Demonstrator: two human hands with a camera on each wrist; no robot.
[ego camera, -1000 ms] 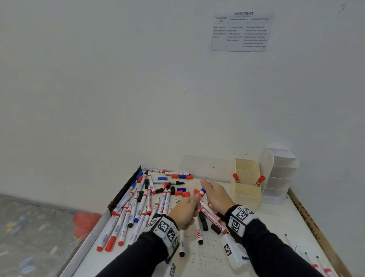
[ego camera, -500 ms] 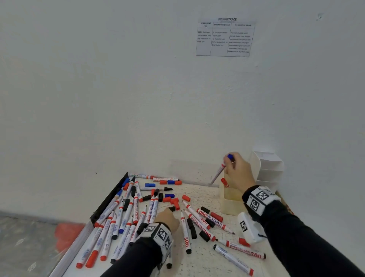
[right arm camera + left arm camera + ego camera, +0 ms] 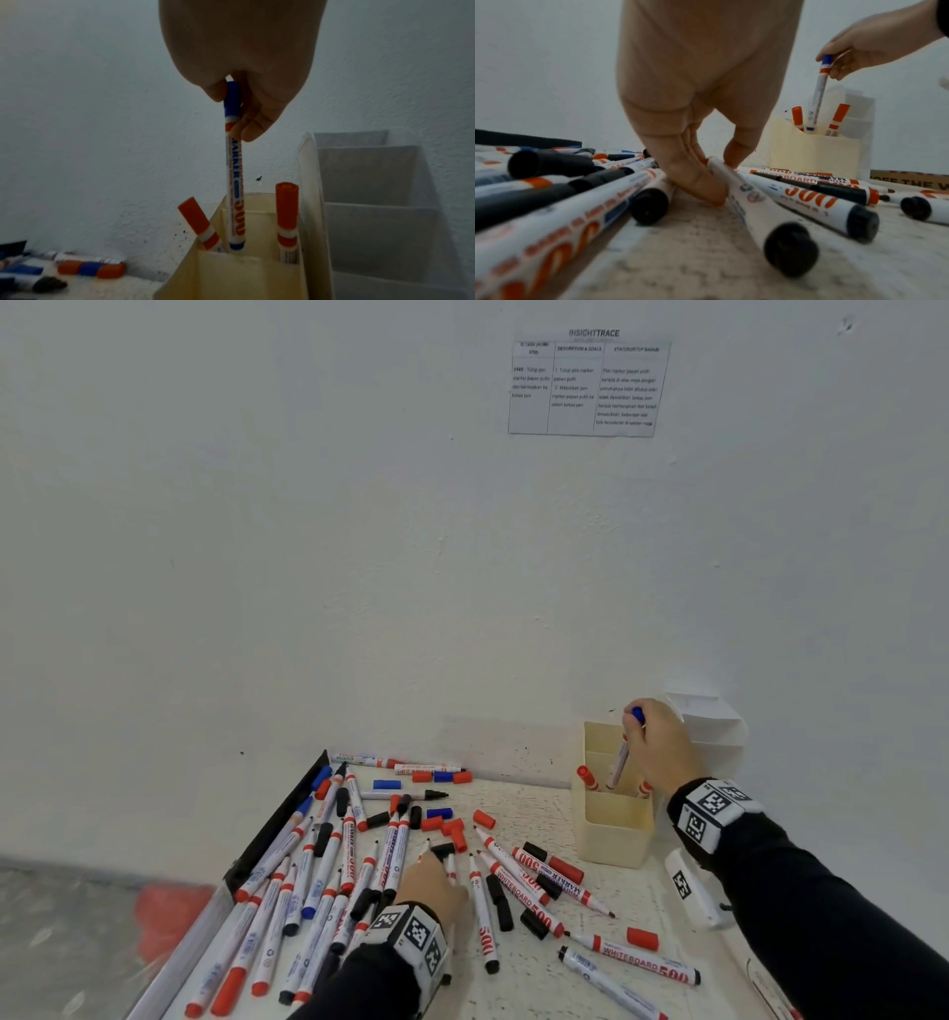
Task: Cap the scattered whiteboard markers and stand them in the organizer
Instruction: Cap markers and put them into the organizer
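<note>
Whiteboard marker in hand: we hold a blue-capped white plastic whiteboard marker (image 3: 234, 162) upright over the cream plastic organizer (image 3: 611, 834), its lower end just inside the rim.
Right hand: our right hand (image 3: 662, 742) pinches the blue-capped marker at its cap end, fingers curled round it.
Left hand: our left hand (image 3: 429, 880) is down on the white speckled table (image 3: 524, 988), thumb and fingers closing narrowly on a white marker with a black end plug (image 3: 752, 201) that lies flat.
Handling: we judge the markers light, stiff and smooth, liable to roll; a pinch near the cap suits lowering one in, mid-barrel suits lifting one off the table.
Count, in the organizer: two red-capped markers (image 3: 287, 215) stand leaning there; the blue one would make three.
Count, on the table: markers lie scattered and overlapping, well over twenty; we cannot give an exact figure.
Count, loose caps: red, blue and black, roughly a dozen showing.
Progress: early, in our judgement.
Other: a white tiered plastic tray (image 3: 714, 737) stands just behind the organizer; a printed paper sheet (image 3: 588, 387) hangs on the wall.
</note>
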